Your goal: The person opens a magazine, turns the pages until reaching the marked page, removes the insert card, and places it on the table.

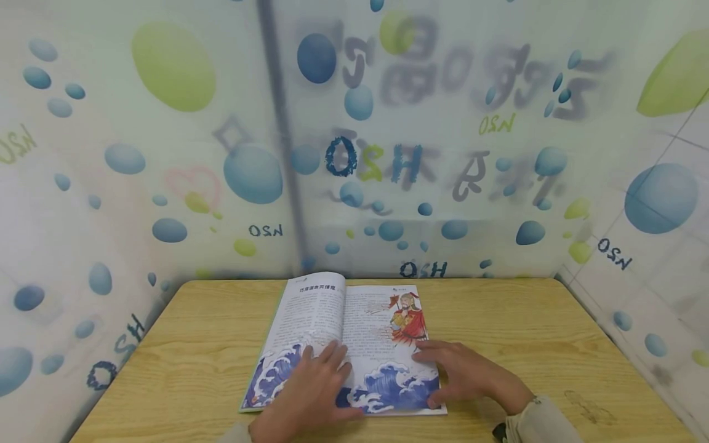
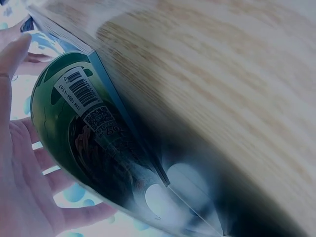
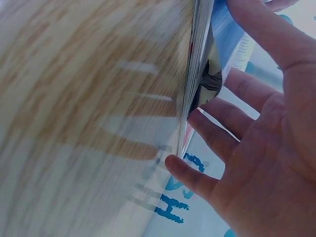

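Observation:
An open magazine (image 1: 371,314) lies on the wooden table, with text on both pages, a red-robed figure at upper right and blue waves along the bottom. My left hand (image 1: 310,391) rests across the lower part of the left page by the fold, fingers spread. In the left wrist view the green back cover (image 2: 59,113), which has a barcode, bows up off the table. My right hand (image 1: 471,372) is at the right page's lower outer edge, fingers extended and thumb near the bottom corner. The right wrist view shows its fingertips (image 3: 195,118) along the page edges.
The pale wooden table (image 1: 188,344) extends to both sides of the magazine, with a faint dark mark (image 1: 589,406) at right. Close behind and beside it stand white panels (image 1: 221,246) printed with blue and green drops and mirrored H2O lettering.

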A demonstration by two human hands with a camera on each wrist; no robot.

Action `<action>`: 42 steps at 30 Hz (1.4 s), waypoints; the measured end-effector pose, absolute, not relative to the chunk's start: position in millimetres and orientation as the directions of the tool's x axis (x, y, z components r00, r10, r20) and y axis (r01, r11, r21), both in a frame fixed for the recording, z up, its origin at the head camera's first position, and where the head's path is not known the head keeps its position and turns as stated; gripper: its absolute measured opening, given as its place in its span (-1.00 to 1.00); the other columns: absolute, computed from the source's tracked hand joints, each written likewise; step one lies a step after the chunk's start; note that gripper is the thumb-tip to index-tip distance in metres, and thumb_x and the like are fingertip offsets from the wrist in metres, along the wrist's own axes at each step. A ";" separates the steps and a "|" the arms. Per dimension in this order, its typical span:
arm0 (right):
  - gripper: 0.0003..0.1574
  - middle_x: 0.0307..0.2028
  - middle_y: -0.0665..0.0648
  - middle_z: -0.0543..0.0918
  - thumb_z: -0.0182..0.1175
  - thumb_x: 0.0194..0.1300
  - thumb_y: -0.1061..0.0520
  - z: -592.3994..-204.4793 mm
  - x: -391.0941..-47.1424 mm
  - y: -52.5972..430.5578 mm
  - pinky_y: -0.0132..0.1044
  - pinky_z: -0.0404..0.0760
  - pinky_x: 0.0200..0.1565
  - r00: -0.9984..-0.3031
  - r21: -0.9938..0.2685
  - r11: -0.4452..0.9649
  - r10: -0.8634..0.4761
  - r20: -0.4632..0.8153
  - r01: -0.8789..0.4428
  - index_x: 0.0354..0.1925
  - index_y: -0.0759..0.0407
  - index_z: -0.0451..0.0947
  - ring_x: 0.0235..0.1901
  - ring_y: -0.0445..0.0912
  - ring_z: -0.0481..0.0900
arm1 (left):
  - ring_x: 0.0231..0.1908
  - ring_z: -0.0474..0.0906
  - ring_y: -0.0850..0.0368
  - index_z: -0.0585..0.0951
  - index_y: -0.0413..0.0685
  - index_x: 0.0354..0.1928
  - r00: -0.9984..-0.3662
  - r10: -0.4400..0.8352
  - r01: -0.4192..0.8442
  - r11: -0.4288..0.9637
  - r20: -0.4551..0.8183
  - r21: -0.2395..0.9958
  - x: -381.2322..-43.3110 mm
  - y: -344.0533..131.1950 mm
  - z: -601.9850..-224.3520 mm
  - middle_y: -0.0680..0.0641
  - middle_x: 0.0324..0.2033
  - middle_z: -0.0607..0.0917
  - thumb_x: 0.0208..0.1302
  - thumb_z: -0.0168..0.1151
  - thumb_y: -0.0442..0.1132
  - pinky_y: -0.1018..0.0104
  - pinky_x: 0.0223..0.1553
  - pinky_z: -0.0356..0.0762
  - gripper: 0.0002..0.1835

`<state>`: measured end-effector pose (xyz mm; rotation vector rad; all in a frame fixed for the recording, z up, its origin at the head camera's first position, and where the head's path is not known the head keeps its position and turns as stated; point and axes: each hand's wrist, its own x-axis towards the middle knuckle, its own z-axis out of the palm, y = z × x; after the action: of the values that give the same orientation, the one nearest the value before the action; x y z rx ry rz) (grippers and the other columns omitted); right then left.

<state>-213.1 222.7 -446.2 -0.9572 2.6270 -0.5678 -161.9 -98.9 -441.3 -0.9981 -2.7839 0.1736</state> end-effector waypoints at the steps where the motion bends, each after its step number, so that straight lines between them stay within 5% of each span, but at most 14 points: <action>1: -0.02 0.39 0.15 0.40 0.43 0.02 -0.39 -446.2 -213.0 222.7 0.29 0.32 0.25 -0.737 -0.455 0.699 -0.664 -0.125 -0.552 0.31 0.03 0.50 0.37 0.21 0.31 | 0.24 0.44 -0.09 0.67 -0.01 0.06 -0.758 0.641 0.621 0.766 0.119 -0.165 -161.9 -98.5 -441.4 -0.12 0.17 0.57 0.12 -0.08 0.63 -0.23 0.04 0.48 -0.09; 24: -0.04 0.35 0.19 0.43 0.24 0.14 -0.50 -445.2 -214.1 220.7 0.30 0.30 0.25 -0.751 -0.483 0.697 -0.651 -0.115 -0.530 0.27 0.09 0.52 0.35 0.23 0.33 | 0.14 0.51 -0.03 0.64 0.03 0.04 -0.736 0.662 0.636 0.747 0.139 -0.191 -161.4 -99.8 -437.0 -0.07 0.10 0.60 0.10 0.17 0.50 -0.12 -0.05 0.53 -0.25; 36: -0.07 0.34 0.22 0.44 0.18 0.28 -0.41 -435.1 -213.4 225.6 0.25 0.32 0.27 -0.733 -0.556 0.642 -0.675 -0.085 -0.528 0.34 0.18 0.42 0.34 0.22 0.35 | 0.22 0.49 -0.02 0.30 0.23 0.47 -0.632 0.743 0.737 0.664 0.220 -0.125 -164.4 -102.2 -437.5 -0.09 0.27 0.53 0.21 0.33 0.17 -0.05 0.08 0.54 -0.20; 42: -0.25 0.40 0.24 0.36 -0.16 0.55 -0.27 -430.8 -211.0 225.4 0.32 0.21 0.30 -0.791 -0.632 0.648 -0.606 -0.089 -0.425 0.45 0.13 0.30 0.40 0.29 0.23 | 0.38 0.33 0.03 0.09 0.37 0.55 -0.519 0.807 0.820 0.563 0.283 -0.099 -163.7 -100.5 -439.4 -0.08 0.46 0.30 0.19 0.42 -0.08 0.01 0.27 0.39 -0.04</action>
<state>-211.0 225.4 -430.8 -0.8274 2.5761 -0.8790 -163.7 -100.5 -439.4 -1.3415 -2.5036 -0.0669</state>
